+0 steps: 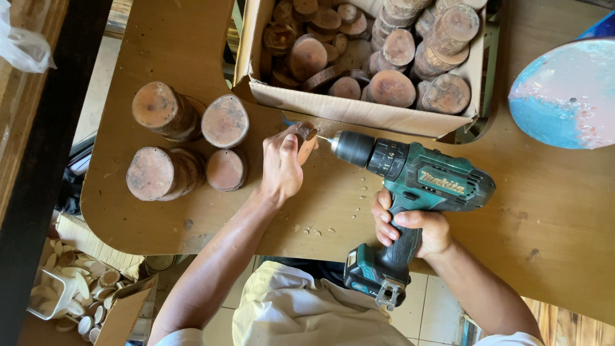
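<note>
A head-worn camera looks straight down at a brown wooden table (pixel 192 211) and a person's two bare hands.

The left hand (pixel 282 168) is closed around a small round wood slice (pixel 307 138), holding it on edge against the table, just in front of a cardboard box (pixel 359 110). The right hand (pixel 413 229) is wrapped tight around the grip of a teal and black cordless drill (pixel 410 186). The drill lies level, pointing left, and its thin bit (pixel 323 138) touches the face of the slice.

Judging by the layout, the work looks only partly done. The box is full of bark-edged slices (pixel 391 86), loose and in rolls. To the left of the hands stand four short stacks of slices (pixel 186 144), close together; whether these have holes cannot be seen. A few pale chips (pixel 307 229) lie on the table near the person's body. Far more slices sit in the box than in the stacks.

Room is tight. The box wall is just behind the held slice, and the stacks are near the left hand. The table's near edge curves inward right under both forearms, with tiled floor below. To the right of the drill the table is bare as far as a blue and white round object (pixel 567 93) at the far right corner. Lower left, below the table, another box (pixel 96 301) holds pale pieces.
</note>
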